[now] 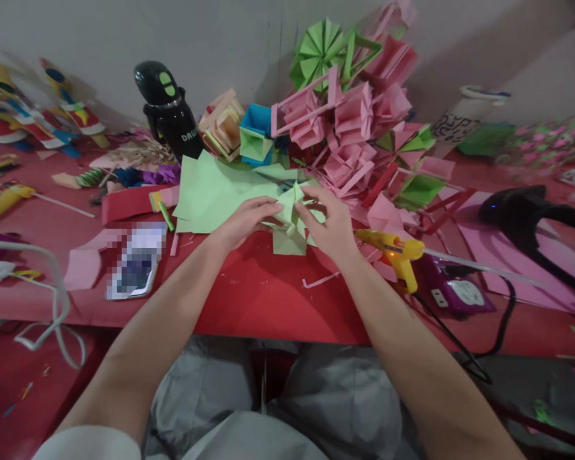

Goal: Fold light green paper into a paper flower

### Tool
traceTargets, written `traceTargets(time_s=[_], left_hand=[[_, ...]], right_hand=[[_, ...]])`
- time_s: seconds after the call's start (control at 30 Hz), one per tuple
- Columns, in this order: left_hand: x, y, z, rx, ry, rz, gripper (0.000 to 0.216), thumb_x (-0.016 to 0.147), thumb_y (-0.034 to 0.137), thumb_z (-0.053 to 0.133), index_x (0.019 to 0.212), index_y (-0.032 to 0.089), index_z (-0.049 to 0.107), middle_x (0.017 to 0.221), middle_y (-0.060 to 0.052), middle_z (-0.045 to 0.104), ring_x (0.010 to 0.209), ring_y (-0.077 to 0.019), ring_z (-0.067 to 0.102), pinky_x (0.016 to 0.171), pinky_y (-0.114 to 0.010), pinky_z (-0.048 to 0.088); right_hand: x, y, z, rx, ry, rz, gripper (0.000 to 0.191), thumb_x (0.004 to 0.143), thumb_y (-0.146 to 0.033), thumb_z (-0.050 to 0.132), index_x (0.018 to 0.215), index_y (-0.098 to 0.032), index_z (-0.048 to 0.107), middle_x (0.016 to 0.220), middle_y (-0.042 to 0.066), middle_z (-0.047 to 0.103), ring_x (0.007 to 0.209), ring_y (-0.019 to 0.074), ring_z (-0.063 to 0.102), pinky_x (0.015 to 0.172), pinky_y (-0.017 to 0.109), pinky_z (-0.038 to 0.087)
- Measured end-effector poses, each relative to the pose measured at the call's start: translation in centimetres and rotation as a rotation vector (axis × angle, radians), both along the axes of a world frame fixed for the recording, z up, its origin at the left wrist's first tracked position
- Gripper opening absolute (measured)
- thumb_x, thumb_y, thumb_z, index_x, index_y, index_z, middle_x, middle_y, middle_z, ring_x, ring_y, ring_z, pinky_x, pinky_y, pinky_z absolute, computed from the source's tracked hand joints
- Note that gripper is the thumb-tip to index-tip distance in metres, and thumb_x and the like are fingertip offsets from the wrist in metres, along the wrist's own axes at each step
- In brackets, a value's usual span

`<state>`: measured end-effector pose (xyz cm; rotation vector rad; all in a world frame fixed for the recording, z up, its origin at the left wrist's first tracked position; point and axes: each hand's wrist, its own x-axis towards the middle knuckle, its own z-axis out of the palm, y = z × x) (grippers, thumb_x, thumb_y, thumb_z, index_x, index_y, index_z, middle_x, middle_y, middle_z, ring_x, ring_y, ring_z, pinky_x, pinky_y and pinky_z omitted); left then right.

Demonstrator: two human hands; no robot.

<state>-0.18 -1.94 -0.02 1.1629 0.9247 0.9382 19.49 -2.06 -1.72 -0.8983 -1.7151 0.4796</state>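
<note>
Between my two hands is a folded light-green paper piece (pixel 290 214), raised just above the red table. My left hand (pixel 249 220) pinches its left side, fingers and thumb closed on the paper. On the other side, the fingers of my right hand (pixel 328 220) grip its upper right edge. A light-green paper square (pixel 290 243) lies below the piece. Behind my left hand spread flat light-green sheets (pixel 211 191), with dark scissors (pixel 282 184) lying partly hidden on them.
A yellow glue gun (pixel 400 252) with a lit orange light lies right of my right hand, near a purple power socket (pixel 453 284). A phone (pixel 138 262) lies left. Pink paper shapes (pixel 354 115) pile up behind, beside a black bottle (pixel 167 108). A black headband-like device (pixel 522 211) sits far right.
</note>
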Motion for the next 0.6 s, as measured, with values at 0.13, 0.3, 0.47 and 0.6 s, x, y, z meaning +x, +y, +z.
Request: traceTargets(time_s=[0.13,0.3,0.47,0.6], left_hand=[[-0.08,0.13,-0.12,0.039,0.017,0.024,0.027,0.081,0.042,0.074,0.085,0.018,0.065,0.089,-0.004,0.066,0.083,-0.0174,0.066,0.074,-0.027,0.052],[-0.1,0.26,-0.22,0.043,0.036,0.047,0.029,0.08,0.046,0.073,0.084,0.018,0.066,0.087,-0.004,0.066,0.08,-0.0169,0.064,0.072,-0.026,0.052],[-0.17,0.37,-0.41,0.066,0.072,0.044,0.03,0.079,0.046,0.074,0.08,0.017,0.067,0.084,-0.005,0.066,0.08,-0.0177,0.064,0.073,-0.027,0.052],[-0.14,0.3,-0.47,0.06,0.041,0.049,0.03,0.078,0.045,0.075,0.087,0.017,0.07,0.092,-0.006,0.068,0.089,-0.0199,0.065,0.08,-0.031,0.053]], right_hand=[[0.14,-0.04,0.17,-0.057,0.047,-0.003,0.034,0.091,-0.05,0.065,0.116,-0.027,0.069,0.114,0.007,0.071,0.101,0.0211,0.068,0.089,0.04,0.06],[0.4,-0.03,0.29,-0.044,-0.013,0.053,0.043,0.09,-0.045,0.068,0.131,-0.033,0.063,0.134,0.008,0.062,0.118,0.0249,0.063,0.094,0.044,0.059],[0.52,0.09,0.27,0.053,-0.121,0.047,0.029,0.089,-0.037,0.071,0.117,-0.032,0.071,0.137,0.007,0.062,0.128,0.0279,0.057,0.109,0.052,0.048],[0.23,-0.16,0.34,-0.035,-0.104,0.033,0.02,0.089,-0.036,0.069,0.106,-0.027,0.073,0.103,0.005,0.075,0.097,0.0227,0.068,0.092,0.044,0.056]])
